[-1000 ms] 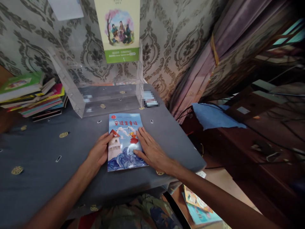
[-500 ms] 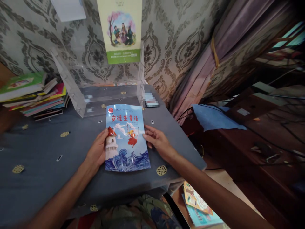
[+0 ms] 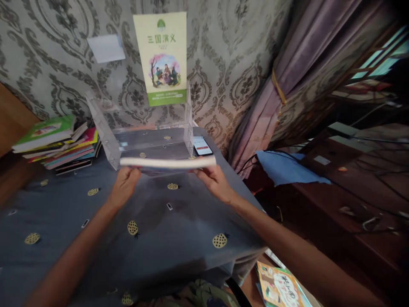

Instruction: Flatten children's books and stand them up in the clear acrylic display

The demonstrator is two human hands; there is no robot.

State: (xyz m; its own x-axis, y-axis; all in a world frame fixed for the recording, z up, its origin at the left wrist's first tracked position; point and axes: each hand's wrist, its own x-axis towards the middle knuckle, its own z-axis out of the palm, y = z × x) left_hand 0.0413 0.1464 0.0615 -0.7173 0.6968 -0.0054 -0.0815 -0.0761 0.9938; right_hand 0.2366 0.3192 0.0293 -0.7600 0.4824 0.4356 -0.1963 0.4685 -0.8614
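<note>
Between my two hands is a book (image 3: 168,163), raised off the table and seen edge-on, so only its pale page edge shows clearly. My left hand (image 3: 125,184) is closed on its left end, fingers curled under it. On the right end, my right hand (image 3: 211,182) grips it the same way. Just beyond the book stands a clear acrylic rack (image 3: 107,136). A pale yellow-green book (image 3: 166,85) stands upright on its upper tier, cover facing me.
A stack of books (image 3: 59,145) lies at the left. A phone (image 3: 202,146) rests right of the rack. The table (image 3: 153,243) has a grey patterned cloth. Picture books (image 3: 283,285) lie lower, at the front right. A blue cloth (image 3: 289,168) and cables are on the right.
The book has been lifted off the tablecloth and turned from cover-up to edge-on. Both hands moved with it toward the rack. The view has tilted upward.
</note>
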